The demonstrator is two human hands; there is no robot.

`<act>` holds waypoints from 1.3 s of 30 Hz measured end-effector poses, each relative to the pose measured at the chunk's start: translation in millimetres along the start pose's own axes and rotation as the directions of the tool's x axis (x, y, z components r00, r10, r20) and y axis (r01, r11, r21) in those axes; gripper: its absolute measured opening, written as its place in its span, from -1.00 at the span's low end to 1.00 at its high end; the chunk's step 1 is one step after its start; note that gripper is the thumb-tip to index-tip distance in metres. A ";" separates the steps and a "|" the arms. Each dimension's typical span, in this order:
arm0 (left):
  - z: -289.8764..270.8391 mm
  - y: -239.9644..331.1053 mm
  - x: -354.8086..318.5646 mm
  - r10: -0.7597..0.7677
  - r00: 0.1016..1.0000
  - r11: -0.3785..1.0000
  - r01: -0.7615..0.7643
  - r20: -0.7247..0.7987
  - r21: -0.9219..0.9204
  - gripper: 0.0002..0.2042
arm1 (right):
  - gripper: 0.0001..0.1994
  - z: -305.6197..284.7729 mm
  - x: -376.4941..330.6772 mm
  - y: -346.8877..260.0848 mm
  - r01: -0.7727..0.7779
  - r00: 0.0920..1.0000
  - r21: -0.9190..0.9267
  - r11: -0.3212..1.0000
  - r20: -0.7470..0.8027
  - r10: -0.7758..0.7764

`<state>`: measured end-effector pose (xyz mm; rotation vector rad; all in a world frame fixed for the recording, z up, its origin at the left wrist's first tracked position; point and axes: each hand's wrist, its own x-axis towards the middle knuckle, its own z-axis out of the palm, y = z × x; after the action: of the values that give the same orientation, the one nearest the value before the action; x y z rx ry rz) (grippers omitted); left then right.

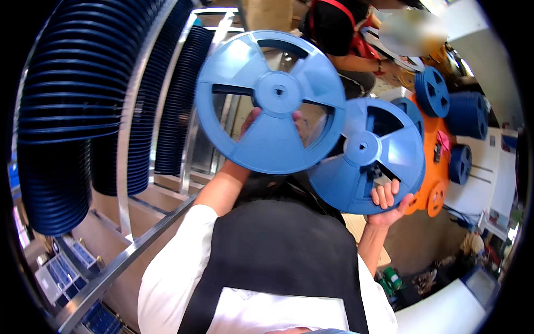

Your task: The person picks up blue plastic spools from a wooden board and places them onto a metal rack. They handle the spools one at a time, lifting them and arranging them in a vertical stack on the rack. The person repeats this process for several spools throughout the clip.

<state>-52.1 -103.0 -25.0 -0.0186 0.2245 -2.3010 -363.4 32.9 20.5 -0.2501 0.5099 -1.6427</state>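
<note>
My left hand (pixel 250 121) is behind a light blue reel flange (pixel 278 147), a round plate with three openings and a hub in its middle. Parts of its fingers show through two of the openings, and the rest is hidden by the plate. With fingers through an opening and the thumb side at the rim, my right hand (pixel 389 200) grips a second blue reel flange (pixel 362 148). This one is lower and to the right, tilted, its upper left edge partly behind the first. Both flanges are held up in front of my chest.
On the left, a metal rack (pixel 130 139) carries long rows of dark blue flanges (pixel 72 94). At the right, more blue reels (pixel 431 92) stand on and beside an orange surface (pixel 435 128). Another person (pixel 336 33) in a dark top with red straps works at the far side.
</note>
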 end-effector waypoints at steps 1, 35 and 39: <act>-15.5 11.8 -6.4 0.004 1.000 0.988 -0.004 0.002 0.153 -0.20 | -0.58 -0.3 1.0 0.6 -0.011 1.000 0.042 0.999 0.017 0.010; -93.7 -44.2 4.7 0.108 0.887 0.485 0.347 -0.448 0.803 -0.18 | -0.50 64.5 45.5 100.0 -0.372 0.910 -0.503 0.780 -0.033 0.412; -33.2 -44.6 9.9 -0.121 0.871 0.753 0.394 -0.477 0.528 -0.43 | -0.51 75.5 54.4 105.6 -0.400 0.882 -0.590 0.702 -0.039 0.470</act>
<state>-94.3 -75.7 -50.8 0.8375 -0.3538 -2.5346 -244.1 -41.2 30.3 -0.6281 0.9109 -0.9576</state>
